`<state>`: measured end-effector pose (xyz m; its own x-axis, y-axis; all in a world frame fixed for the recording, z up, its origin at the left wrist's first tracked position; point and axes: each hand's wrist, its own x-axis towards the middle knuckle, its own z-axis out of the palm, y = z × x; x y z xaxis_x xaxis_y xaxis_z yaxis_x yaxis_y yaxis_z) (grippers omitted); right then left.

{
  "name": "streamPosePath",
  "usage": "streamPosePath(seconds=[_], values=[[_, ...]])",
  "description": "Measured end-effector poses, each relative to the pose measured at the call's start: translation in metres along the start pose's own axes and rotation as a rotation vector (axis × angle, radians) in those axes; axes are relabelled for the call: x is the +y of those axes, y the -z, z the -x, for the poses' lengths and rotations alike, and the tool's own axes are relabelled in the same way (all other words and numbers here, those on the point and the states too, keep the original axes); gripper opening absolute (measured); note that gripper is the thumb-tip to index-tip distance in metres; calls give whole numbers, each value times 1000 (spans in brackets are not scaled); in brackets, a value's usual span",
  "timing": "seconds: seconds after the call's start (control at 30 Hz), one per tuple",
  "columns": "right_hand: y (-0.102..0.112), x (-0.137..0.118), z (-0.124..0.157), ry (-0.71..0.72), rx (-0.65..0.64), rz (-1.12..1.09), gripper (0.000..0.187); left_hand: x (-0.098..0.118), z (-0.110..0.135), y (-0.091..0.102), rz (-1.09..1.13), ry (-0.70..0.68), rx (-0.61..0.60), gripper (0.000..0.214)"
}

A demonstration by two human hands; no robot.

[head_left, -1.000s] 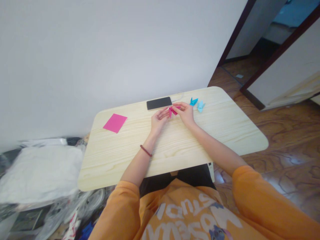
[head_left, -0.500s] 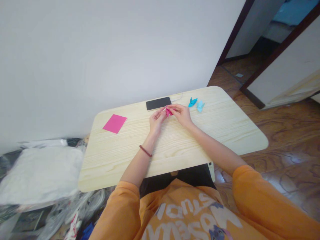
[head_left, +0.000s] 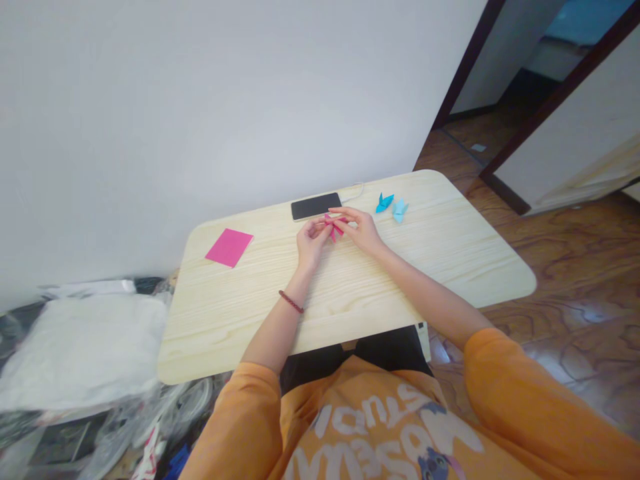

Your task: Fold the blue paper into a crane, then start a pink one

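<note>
Between my left hand and my right hand is a small folded piece of pink origami paper, pinched by the fingertips of both. Just beyond my fingers lies a black smartphone, face up on the light wooden table. To the right of my right hand stand a blue origami figure and a pale blue one, close together. A flat pink paper square lies well to the left. A dark beaded bracelet circles my left wrist.
A white cable runs from the phone along the table's far edge. The table's back edge meets a white wall. Plastic-wrapped white bundles are heaped on the floor at left. A wooden floor and doorway lie right.
My hands have stayed close together while my fingers shifted on the pink paper, which looks more tightly gathered. The view has tilted very slightly; the other objects on the table have not moved.
</note>
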<state>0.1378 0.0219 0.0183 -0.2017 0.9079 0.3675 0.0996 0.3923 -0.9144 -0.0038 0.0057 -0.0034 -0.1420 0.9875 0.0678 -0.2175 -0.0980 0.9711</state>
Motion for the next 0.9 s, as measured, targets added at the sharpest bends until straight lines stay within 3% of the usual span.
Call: streamPosePath(seconds=[0.17, 0.4, 0.6, 0.9], values=[[2, 10, -4, -33, 162, 44, 31, -2, -3, 1, 31, -17, 53, 26], [1, 22, -9, -122, 191, -104, 22, -5, -5, 2, -67, -93, 49, 22], [-1, 18, -7, -51, 154, -164, 24, -3, -4, 5, -178, -191, 56, 25], [-4, 13, -4, 55, 206, -99, 17, -2, 0, 3, -167, -278, 85, 25]])
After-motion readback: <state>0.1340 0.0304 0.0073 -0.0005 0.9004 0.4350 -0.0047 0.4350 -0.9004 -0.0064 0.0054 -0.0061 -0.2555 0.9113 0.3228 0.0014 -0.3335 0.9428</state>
